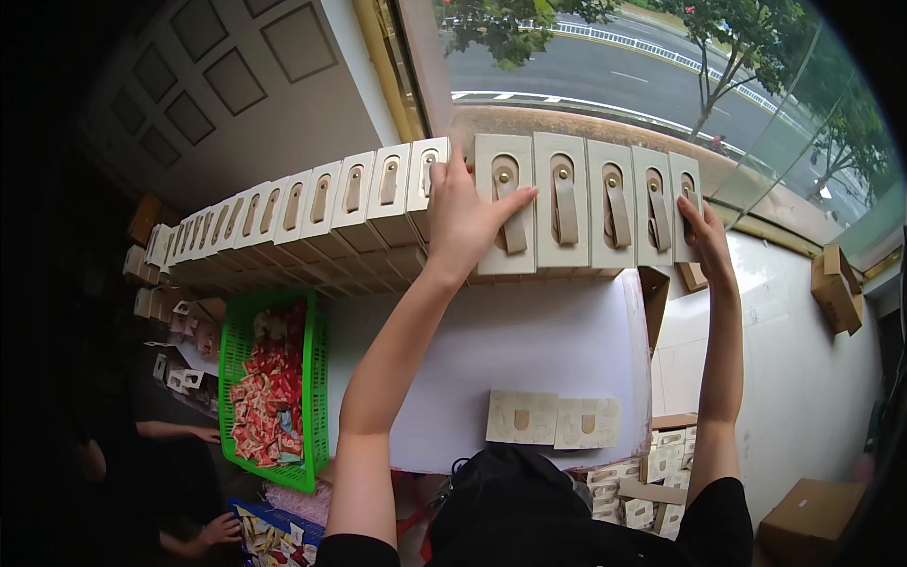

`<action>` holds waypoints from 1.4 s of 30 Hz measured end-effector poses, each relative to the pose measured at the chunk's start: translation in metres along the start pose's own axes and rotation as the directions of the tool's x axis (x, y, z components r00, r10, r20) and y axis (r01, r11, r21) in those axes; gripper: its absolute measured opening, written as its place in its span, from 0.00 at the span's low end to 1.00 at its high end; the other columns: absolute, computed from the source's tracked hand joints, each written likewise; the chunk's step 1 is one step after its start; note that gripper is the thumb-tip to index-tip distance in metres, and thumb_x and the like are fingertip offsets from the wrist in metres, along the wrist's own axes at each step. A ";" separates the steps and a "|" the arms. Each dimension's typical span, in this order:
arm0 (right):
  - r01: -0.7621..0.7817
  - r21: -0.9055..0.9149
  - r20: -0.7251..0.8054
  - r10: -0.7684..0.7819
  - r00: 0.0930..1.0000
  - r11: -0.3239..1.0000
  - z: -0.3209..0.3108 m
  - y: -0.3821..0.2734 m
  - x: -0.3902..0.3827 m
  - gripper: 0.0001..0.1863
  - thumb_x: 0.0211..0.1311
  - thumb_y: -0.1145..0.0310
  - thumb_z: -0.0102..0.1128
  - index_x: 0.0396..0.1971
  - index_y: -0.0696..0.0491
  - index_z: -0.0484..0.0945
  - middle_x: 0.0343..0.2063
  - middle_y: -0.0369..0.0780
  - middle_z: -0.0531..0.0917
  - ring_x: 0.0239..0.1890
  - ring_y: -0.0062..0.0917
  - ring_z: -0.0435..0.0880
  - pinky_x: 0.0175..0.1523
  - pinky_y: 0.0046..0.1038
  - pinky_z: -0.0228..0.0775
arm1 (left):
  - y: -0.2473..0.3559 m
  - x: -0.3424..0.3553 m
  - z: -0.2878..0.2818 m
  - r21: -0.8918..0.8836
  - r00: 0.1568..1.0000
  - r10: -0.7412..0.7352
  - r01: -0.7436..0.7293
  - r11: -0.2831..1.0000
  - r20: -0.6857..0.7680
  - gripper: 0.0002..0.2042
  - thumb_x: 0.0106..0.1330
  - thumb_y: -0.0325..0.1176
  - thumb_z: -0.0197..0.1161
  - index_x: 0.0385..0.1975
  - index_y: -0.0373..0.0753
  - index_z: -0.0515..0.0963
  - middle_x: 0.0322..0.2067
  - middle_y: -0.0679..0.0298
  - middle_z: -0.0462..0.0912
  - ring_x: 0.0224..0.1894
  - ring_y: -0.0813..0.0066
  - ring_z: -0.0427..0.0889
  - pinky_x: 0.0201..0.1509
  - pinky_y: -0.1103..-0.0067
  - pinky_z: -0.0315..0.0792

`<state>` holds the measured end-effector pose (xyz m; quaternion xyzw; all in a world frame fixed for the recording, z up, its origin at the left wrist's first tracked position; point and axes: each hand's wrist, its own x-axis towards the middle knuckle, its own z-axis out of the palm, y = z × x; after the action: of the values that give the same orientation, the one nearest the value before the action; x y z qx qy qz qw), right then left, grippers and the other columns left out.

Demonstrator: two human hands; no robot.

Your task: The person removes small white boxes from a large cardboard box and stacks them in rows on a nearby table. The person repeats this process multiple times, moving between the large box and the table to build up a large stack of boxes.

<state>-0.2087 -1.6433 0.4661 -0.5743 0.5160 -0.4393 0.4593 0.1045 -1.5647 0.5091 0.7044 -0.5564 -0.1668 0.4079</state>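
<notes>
With a long row of beige strap boxes (397, 203) already lined up along the worktop's (529, 331) far edge, your left hand (463, 217) and right hand (704, 236) lie flat and unclenched, well apart, bracketing the last five, while two flat boxes (553, 419) wait near you.

We look down on a white counter (529, 340) pushed up against a wide window (661, 66), whose stone-coloured sill (605, 128) curves along the top of the view. Through the glass we see daylight on a grey road (586, 71) with white lane markings, a railing and green trees (746, 38). To the left of the window we see a white wall with square recessed panels (236, 66), meeting a yellowish window frame (387, 66). To the right, the pale floor (803, 378) carries a few brown cardboard cartons (836, 288). The far left of the room lies in deep shadow.
</notes>
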 end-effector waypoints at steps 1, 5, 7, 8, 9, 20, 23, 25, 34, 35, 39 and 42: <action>0.004 -0.025 0.020 -0.003 1.000 1.000 -0.011 0.007 -0.008 0.17 0.57 0.53 0.57 0.32 0.53 0.73 0.20 0.29 0.71 0.20 0.10 0.64 0.22 0.12 0.50 | -0.005 -0.013 0.001 -0.037 0.999 0.040 -0.041 0.998 -0.009 0.43 0.43 0.44 0.72 0.57 0.32 0.55 0.47 0.52 0.63 0.47 0.59 0.71 0.51 0.73 0.68; 0.043 -0.078 0.059 -0.039 0.997 0.996 -0.016 0.033 -0.069 0.19 0.56 0.55 0.59 0.34 0.56 0.71 0.21 0.32 0.74 0.21 0.13 0.71 0.24 0.14 0.62 | -0.022 -0.079 -0.010 -0.167 0.997 0.071 -0.073 0.983 -0.017 0.38 0.45 0.39 0.72 0.53 0.32 0.58 0.52 0.50 0.59 0.47 0.61 0.72 0.50 0.71 0.69; 0.019 -0.069 0.114 -0.011 0.993 0.997 -0.013 0.051 -0.097 0.18 0.55 0.59 0.60 0.36 0.57 0.70 0.23 0.34 0.76 0.24 0.14 0.74 0.27 0.15 0.67 | -0.042 -0.108 -0.008 -0.336 0.996 0.014 0.018 0.942 0.093 0.36 0.46 0.35 0.71 0.52 0.32 0.56 0.51 0.49 0.64 0.52 0.61 0.69 0.52 0.72 0.69; -0.002 -0.067 0.132 0.011 0.991 0.998 -0.009 0.061 -0.111 0.17 0.55 0.61 0.61 0.37 0.57 0.70 0.25 0.34 0.77 0.26 0.14 0.75 0.28 0.16 0.69 | -0.053 -0.122 -0.004 -0.378 0.989 -0.019 0.073 0.923 0.145 0.36 0.46 0.33 0.71 0.52 0.32 0.56 0.49 0.49 0.65 0.53 0.61 0.69 0.54 0.71 0.68; 0.054 -0.049 0.103 -0.049 0.993 0.997 -0.002 0.069 -0.121 0.17 0.54 0.65 0.62 0.40 0.57 0.69 0.27 0.34 0.77 0.27 0.15 0.76 0.30 0.17 0.70 | -0.066 -0.135 0.004 -0.397 0.991 -0.037 0.087 0.914 0.131 0.36 0.46 0.32 0.72 0.51 0.33 0.56 0.50 0.50 0.65 0.54 0.61 0.67 0.55 0.70 0.68; -0.221 0.183 0.314 0.156 0.937 0.958 0.051 0.197 -0.153 0.35 0.45 0.80 0.64 0.52 0.54 0.54 0.45 0.41 0.71 0.48 0.24 0.72 0.49 0.26 0.70 | -0.236 -0.200 0.081 -0.337 0.978 -0.075 0.138 0.931 0.193 0.38 0.39 0.18 0.68 0.56 0.46 0.62 0.50 0.65 0.56 0.54 0.68 0.62 0.55 0.75 0.69; -0.233 0.154 0.321 0.174 0.931 0.960 0.058 0.239 -0.148 0.37 0.42 0.82 0.64 0.52 0.52 0.54 0.48 0.39 0.68 0.53 0.24 0.67 0.57 0.27 0.61 | -0.263 -0.209 0.104 -0.444 0.991 -0.068 0.111 0.889 0.113 0.40 0.39 0.17 0.66 0.58 0.46 0.59 0.49 0.62 0.58 0.54 0.65 0.61 0.57 0.76 0.65; -0.173 0.090 0.295 0.139 0.945 0.981 0.059 0.261 -0.150 0.37 0.42 0.82 0.65 0.52 0.52 0.54 0.50 0.38 0.66 0.57 0.25 0.63 0.60 0.29 0.56 | -0.260 -0.210 0.109 -0.426 0.993 -0.074 0.109 0.898 0.096 0.42 0.40 0.18 0.64 0.60 0.44 0.54 0.50 0.59 0.56 0.56 0.62 0.59 0.59 0.74 0.61; -0.531 0.139 0.301 0.476 0.827 0.836 0.049 0.212 -0.142 0.41 0.47 0.67 0.56 0.63 0.45 0.49 0.63 0.41 0.54 0.66 0.35 0.47 0.66 0.35 0.40 | -0.240 -0.195 0.095 -0.242 0.988 -0.107 0.132 0.961 0.113 0.37 0.53 0.38 0.55 0.63 0.37 0.47 0.58 0.48 0.43 0.59 0.50 0.52 0.64 0.67 0.51; -0.497 0.123 0.218 0.465 0.858 0.859 0.053 0.200 -0.139 0.43 0.49 0.57 0.60 0.63 0.46 0.48 0.63 0.41 0.53 0.65 0.38 0.48 0.65 0.37 0.42 | -0.227 -0.190 0.096 -0.253 0.990 -0.110 0.130 0.959 0.091 0.36 0.55 0.41 0.55 0.63 0.39 0.48 0.59 0.46 0.41 0.60 0.48 0.51 0.64 0.67 0.50; -0.133 -0.106 0.120 0.145 0.982 0.985 0.074 0.220 -0.119 0.48 0.46 0.49 0.65 0.62 0.54 0.49 0.60 0.48 0.58 0.62 0.38 0.55 0.63 0.34 0.48 | -0.227 -0.167 0.111 0.100 0.986 -0.162 0.158 0.982 0.032 0.31 0.61 0.54 0.50 0.63 0.55 0.52 0.63 0.43 0.36 0.63 0.42 0.48 0.63 0.61 0.52; -0.148 -0.155 0.086 0.163 0.983 0.977 0.078 0.240 -0.114 0.48 0.46 0.50 0.67 0.60 0.61 0.52 0.54 0.53 0.65 0.57 0.35 0.65 0.59 0.30 0.56 | -0.228 -0.161 0.109 0.275 0.913 -0.367 0.312 0.910 0.177 0.27 0.61 0.57 0.47 0.61 0.68 0.53 0.64 0.46 0.38 0.63 0.40 0.46 0.60 0.56 0.55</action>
<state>-0.1868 -1.5348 0.2125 -0.5856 0.5674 -0.3337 0.4731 0.1251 -1.4481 0.2335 0.8116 -0.4832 -0.2452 0.2186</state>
